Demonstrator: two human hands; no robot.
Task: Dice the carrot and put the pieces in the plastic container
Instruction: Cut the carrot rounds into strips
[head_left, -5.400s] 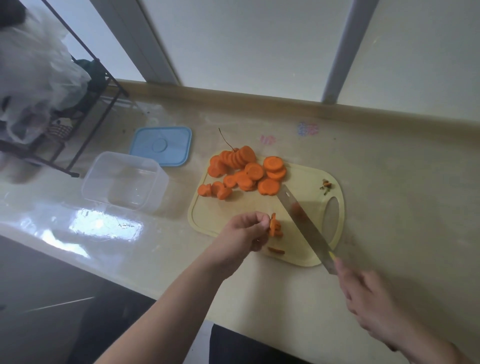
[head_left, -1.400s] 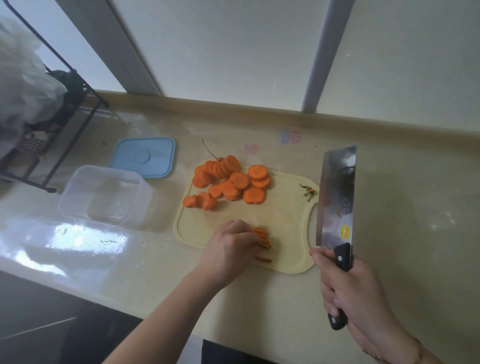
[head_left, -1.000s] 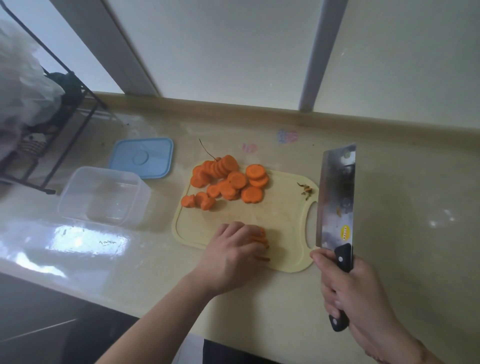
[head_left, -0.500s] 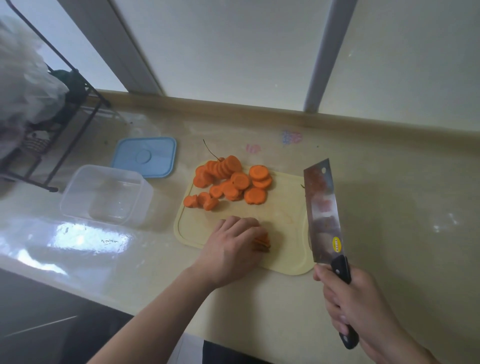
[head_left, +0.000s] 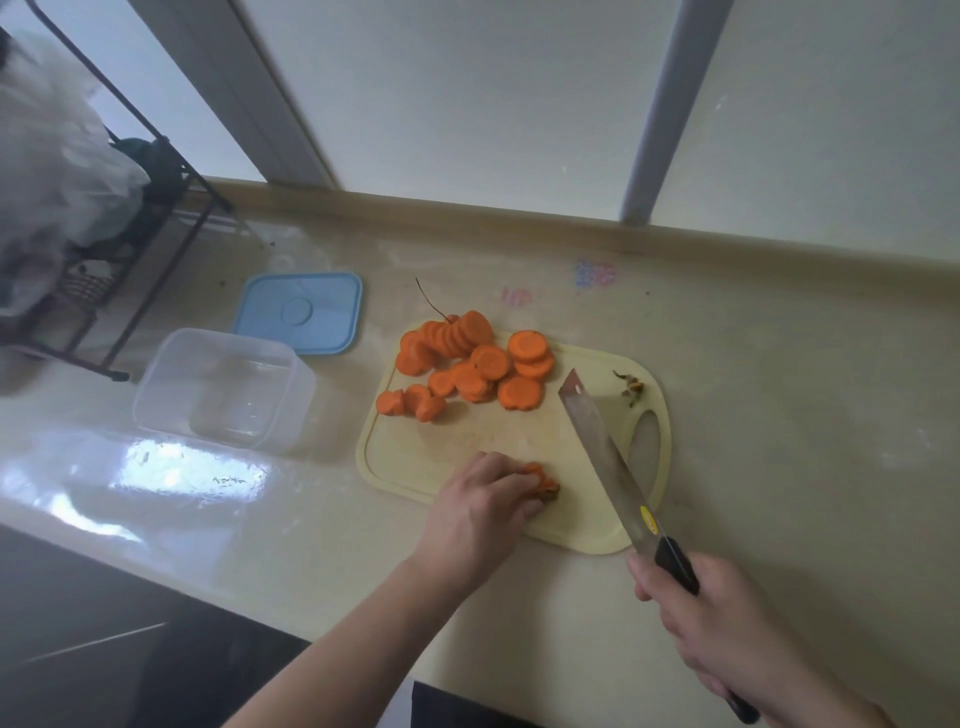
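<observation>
Head view: left hand pins carrot slices on cutting board; right hand grips cleaver above it. Empty plastic container sits left on desk.

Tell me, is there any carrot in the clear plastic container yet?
No, the plastic container holds no carrot; the slices all lie on the cutting board.
</observation>
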